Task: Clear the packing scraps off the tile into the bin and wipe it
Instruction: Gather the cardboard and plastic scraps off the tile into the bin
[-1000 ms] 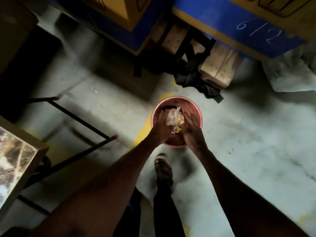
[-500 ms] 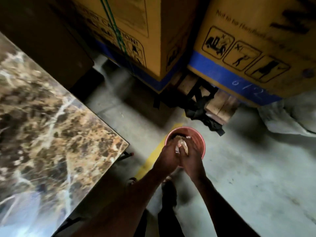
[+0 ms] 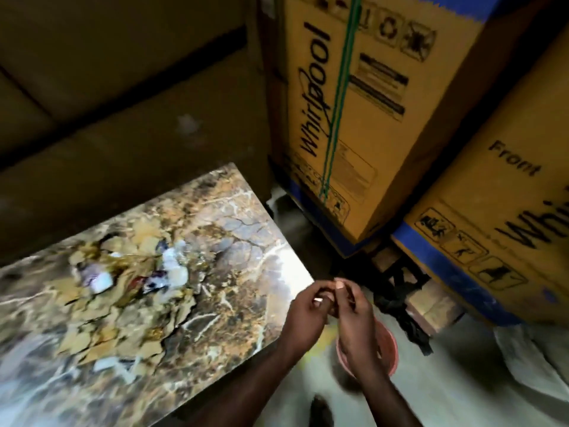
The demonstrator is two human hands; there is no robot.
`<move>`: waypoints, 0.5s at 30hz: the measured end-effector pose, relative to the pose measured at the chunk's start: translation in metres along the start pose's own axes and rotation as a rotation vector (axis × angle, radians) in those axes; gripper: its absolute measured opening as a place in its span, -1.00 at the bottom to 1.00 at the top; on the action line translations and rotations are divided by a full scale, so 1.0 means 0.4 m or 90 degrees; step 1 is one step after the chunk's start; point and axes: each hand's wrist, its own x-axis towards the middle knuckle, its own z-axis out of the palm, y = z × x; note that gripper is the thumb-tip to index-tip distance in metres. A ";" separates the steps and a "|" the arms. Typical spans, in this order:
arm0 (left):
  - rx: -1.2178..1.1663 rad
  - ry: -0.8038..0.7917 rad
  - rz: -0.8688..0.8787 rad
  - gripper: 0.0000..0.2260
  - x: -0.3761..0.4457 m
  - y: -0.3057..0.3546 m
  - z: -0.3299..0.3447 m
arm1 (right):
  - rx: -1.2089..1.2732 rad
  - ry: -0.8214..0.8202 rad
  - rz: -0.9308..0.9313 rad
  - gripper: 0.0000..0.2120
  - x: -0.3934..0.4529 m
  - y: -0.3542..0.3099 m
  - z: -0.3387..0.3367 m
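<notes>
The marbled brown-and-gold tile point(image 3: 221, 238) fills the left of the view. A heap of scraps lies on its middle: white plastic and foam bits point(image 3: 172, 269) and several torn tan cardboard pieces point(image 3: 101, 331). The pink bin point(image 3: 391, 349) stands on the floor off the tile's right corner, mostly hidden under my right hand. My left hand point(image 3: 304, 315) and my right hand point(image 3: 354, 322) are raised together above the bin. Their loosely curled fingertips touch each other, and no scrap plainly shows between them.
Two tall yellow Whirlpool cartons point(image 3: 369, 118) point(image 3: 492, 226) stand on wooden blocks behind the bin, with black strapping point(image 3: 400, 291) hanging there. A white sack point(image 3: 538, 359) lies on the floor at right. Dark cardboard point(image 3: 123, 103) rises behind the tile. My foot point(image 3: 320, 411) is below the hands.
My hands have lifted out of the bin, leaving the plastic wad inside. The view has swung up and left, bringing the tile and its scrap heap into sight.
</notes>
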 end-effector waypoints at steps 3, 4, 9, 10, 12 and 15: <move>-0.027 0.039 -0.012 -0.78 -0.080 0.042 -0.162 | 0.021 -0.097 -0.006 -0.84 -0.075 -0.085 0.130; -0.042 0.065 -0.021 -0.79 -0.109 0.047 -0.226 | 0.016 -0.128 -0.015 -0.83 -0.105 -0.109 0.182; -0.082 0.195 -0.055 -0.85 -0.233 0.029 -0.510 | -0.039 -0.287 -0.047 -0.81 -0.235 -0.189 0.409; -0.086 0.214 -0.063 -0.85 -0.258 0.019 -0.562 | -0.041 -0.317 -0.044 -0.82 -0.262 -0.199 0.453; -0.091 0.247 -0.072 -0.85 -0.299 -0.004 -0.652 | -0.049 -0.359 -0.039 -0.84 -0.305 -0.220 0.534; -0.093 0.298 -0.090 -0.84 -0.353 -0.047 -0.772 | -0.091 -0.387 -0.031 -0.85 -0.350 -0.227 0.648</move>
